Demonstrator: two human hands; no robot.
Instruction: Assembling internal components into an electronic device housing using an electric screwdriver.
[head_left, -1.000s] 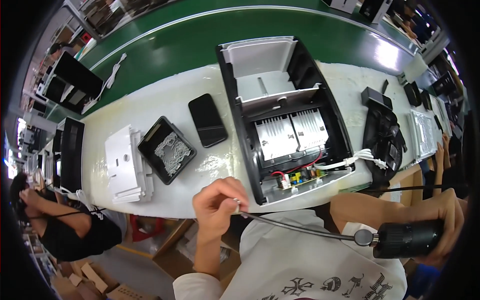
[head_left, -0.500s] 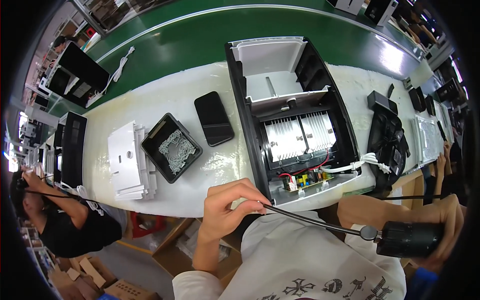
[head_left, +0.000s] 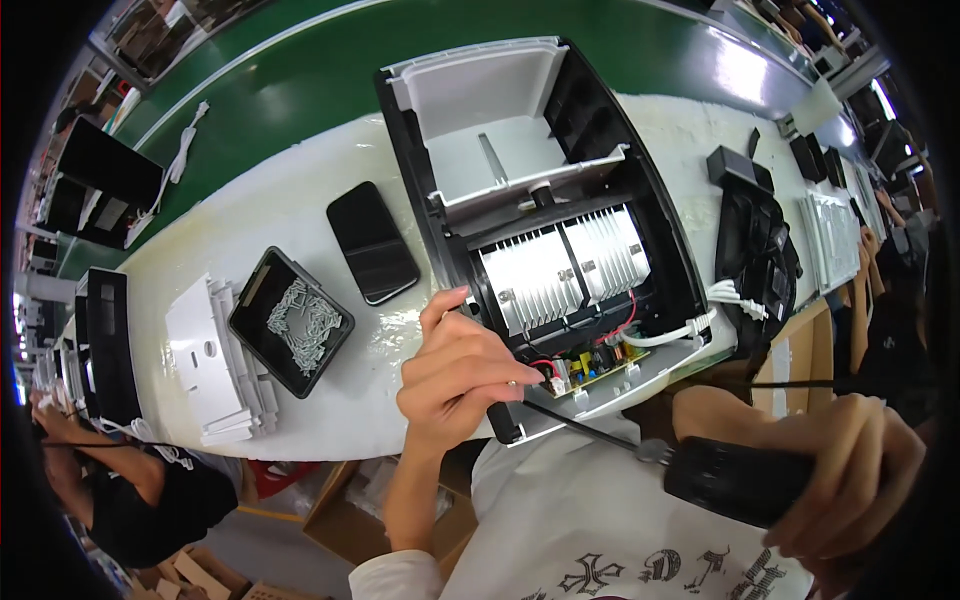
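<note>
Across the scene, a green bench, with white padding over its near part. Mid-scene on the padding, an open black-and-white housing, with two finned metal heatsinks side by side in its near half. Well to the left of it, a stack of white panels. At near right, off the bench edge, a black handheld driver, gripped in the right hand, its shaft slanting left toward the housing's near left corner. Best to keep body and shaft in one line, with even pressure, to avoid a sideways slip. Between panels and housing, a black tray and, just beside it, a dark phone. By the shaft's far end, the left hand, fingers curled, thumb and forefinger close together beside a small glint; cannot tell for certain whether grasping anything there. Keep those fingertips clear of the bit, and steady the wrist low. Just inside the housing's near edge, a small circuit board and red wires; guard both from the metal tip. In the tray, loose silvery screws.
</note>
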